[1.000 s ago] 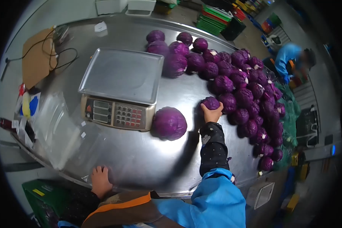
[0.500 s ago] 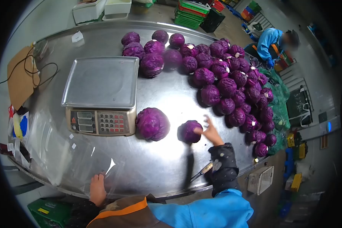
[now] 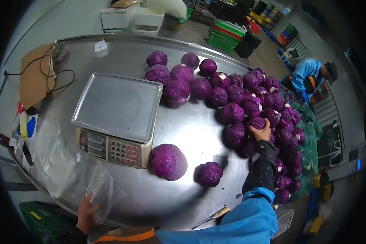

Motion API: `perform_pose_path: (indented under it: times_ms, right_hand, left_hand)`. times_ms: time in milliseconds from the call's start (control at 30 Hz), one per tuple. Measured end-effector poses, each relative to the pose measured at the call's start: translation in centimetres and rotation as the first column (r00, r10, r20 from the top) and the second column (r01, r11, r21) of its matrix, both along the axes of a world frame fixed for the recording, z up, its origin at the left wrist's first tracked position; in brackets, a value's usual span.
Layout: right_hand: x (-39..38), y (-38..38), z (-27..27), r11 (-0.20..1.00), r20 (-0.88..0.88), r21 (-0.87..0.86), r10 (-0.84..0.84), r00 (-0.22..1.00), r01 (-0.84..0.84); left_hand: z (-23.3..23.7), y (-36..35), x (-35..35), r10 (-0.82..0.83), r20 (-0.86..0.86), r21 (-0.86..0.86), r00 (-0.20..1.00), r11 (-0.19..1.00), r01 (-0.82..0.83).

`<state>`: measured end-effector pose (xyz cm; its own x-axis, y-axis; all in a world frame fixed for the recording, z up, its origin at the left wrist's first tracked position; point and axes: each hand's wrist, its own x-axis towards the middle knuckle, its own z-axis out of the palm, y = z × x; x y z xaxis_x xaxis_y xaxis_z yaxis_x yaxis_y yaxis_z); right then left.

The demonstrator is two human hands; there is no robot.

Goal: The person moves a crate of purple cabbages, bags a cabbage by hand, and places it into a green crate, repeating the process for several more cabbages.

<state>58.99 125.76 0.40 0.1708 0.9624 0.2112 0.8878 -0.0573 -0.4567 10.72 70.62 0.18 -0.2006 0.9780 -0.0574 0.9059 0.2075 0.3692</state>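
Observation:
My right hand (image 3: 261,132) reaches into the pile at the right, its fingers curled round a red cabbage (image 3: 256,123). At the near left edge of the table, my left hand (image 3: 86,214) pinches a clear plastic bag (image 3: 98,188). A single small red cabbage (image 3: 209,174) sits apart on the metal table, left of my right forearm. Beside the scale rests a bigger red cabbage (image 3: 168,162). A knife with a wooden handle (image 3: 221,212) lies near the front edge, close to my blue sleeve.
A weighing scale (image 3: 117,106) with a bare metal tray stands left of centre. More clear bags (image 3: 53,158) and cardboard (image 3: 35,77) lie along the left. Green netting (image 3: 311,142) borders the pile. A co-worker in blue (image 3: 307,77) bends beyond it, and crates (image 3: 227,34) stand behind.
My right hand has moved from the lone small cabbage to the pile and closed on one there. My left hand has shifted left and lifted part of the bag. The camera view has turned.

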Motion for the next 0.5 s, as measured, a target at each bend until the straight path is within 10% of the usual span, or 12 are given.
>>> perform_pose_path:
  times_ms: [200, 333, 500]
  right_hand:
    - [-10.7, -7.6, 4.5, 0.893, -0.437, 0.349, 0.423, 0.794, -0.283]
    - [-25.5, -11.9, 5.4, 0.451, -0.112, 0.464, 0.883, 0.455, -0.762]
    - [-37.9, -16.3, 4.1, 0.301, 0.011, 0.234, 0.950, 0.312, -0.924]
  left_hand:
    - [0.0, -1.2, 0.1, 0.058, -0.016, -0.091, 0.998, 0.994, -0.060]
    - [2.6, -0.8, -0.5, 0.038, -0.123, -0.043, 0.992, 0.998, -0.044]
    - [6.2, -1.7, -5.8, 0.035, -0.382, -0.139, 0.923, 0.986, -0.095]
